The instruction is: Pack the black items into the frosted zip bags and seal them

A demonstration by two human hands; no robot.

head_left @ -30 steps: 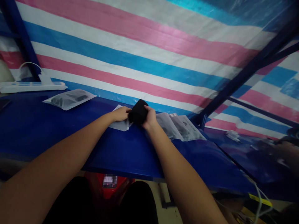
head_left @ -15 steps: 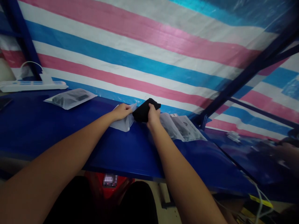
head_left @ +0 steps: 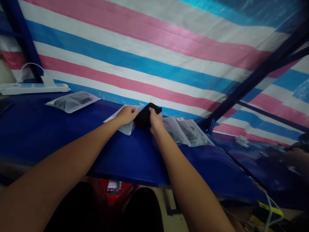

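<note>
My right hand [head_left: 156, 120] is closed around a folded black cloth item [head_left: 144, 116], thumb on top; its exact kind does not show. My left hand [head_left: 127, 115] pinches the opening of a frosted plastic zip bag [head_left: 126, 129] that lies on the blue table [head_left: 135, 158]. The left end of the black item is at the bag's mouth, close to my left fingers. Whether its edge is inside the bag is hidden by the hand.
Several filled frosted bags [head_left: 193, 133] overlap right of my right hand. Another filled bag [head_left: 73, 101] lies at left, near a white power strip [head_left: 36, 88]. A striped plastic sheet [head_left: 135, 54] rises behind the table. A red stool [head_left: 113, 198] is below.
My right hand has brought the black item slightly left, closer to the bag. The bag now lies flatter, with more of its left side showing under my left hand.
</note>
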